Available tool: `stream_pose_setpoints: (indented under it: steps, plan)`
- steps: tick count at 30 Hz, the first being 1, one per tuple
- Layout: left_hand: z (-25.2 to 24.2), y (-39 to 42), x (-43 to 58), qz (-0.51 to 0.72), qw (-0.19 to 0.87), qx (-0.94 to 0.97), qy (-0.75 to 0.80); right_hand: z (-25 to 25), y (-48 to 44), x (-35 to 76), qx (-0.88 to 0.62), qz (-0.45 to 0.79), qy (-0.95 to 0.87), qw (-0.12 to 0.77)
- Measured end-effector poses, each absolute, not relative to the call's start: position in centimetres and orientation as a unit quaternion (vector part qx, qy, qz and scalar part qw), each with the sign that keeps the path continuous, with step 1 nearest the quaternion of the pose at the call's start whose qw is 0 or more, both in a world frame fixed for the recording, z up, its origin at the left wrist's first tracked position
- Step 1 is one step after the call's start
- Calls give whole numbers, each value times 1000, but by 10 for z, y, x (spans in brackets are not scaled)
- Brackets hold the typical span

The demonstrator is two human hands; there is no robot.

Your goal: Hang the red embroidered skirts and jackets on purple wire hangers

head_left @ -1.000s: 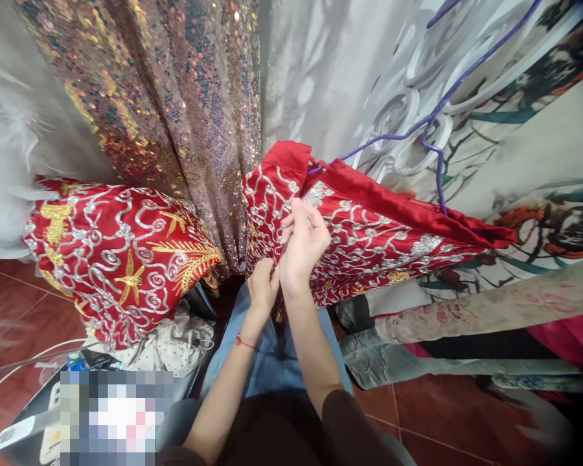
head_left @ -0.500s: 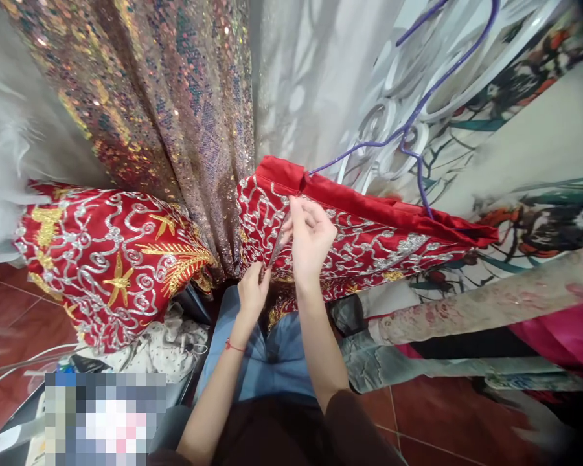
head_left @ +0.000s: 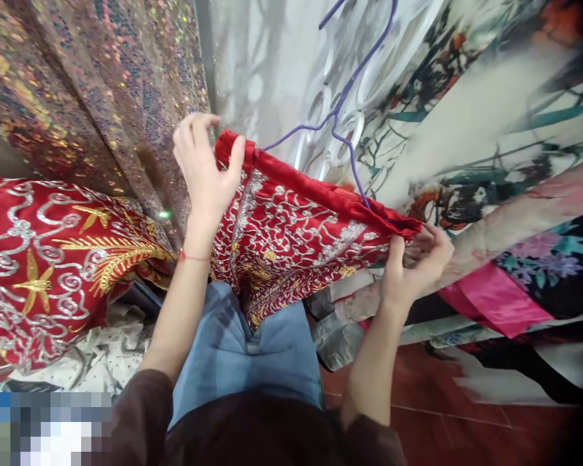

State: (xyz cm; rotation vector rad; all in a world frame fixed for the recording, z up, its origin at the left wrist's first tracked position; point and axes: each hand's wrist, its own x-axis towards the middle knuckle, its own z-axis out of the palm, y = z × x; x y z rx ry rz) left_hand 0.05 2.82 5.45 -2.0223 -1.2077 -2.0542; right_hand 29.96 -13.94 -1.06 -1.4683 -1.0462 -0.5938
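Observation:
A red embroidered garment [head_left: 291, 220] with silver and gold patterns and a smooth red waistband hangs over my lap. A purple hanger [head_left: 337, 113] reaches into its band. At the band's left end is my left hand [head_left: 208, 162], fingers apart and curved, thumb near the red edge; it grips nothing. My right hand [head_left: 415, 262] is at the band's right end, thumb and fingers spread on either side of the corner, not closed on it.
Another red embroidered cloth [head_left: 43, 259] lies at the left. Behind it hangs a sequined curtain [head_left: 102, 84]. Floral fabric [head_left: 447, 123] and a pink cloth [head_left: 495, 301] are at the right. Below are red floor tiles [head_left: 437, 414].
My hands have parted from the band's left part, one to each end, and opened. The view has shifted, so the garment and hanger appear further left. The seam is now unfolded towards me.

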Motion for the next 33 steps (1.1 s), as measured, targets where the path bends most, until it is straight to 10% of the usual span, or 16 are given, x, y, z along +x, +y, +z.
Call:
stream_pose_setpoints:
  steps: [8, 20, 33]
  plan:
    - [43, 83, -21, -541, -122, -750, -361, -6, -110, 328, -563, -165, -514, 626]
    - [42, 69, -38, -689, -60, -638, -339, 64, -49, 313, -539, -198, -582, 576]
    - [62, 65, -23, -552, -79, -690, -462, 38, -33, 303, -626, -258, -530, 510]
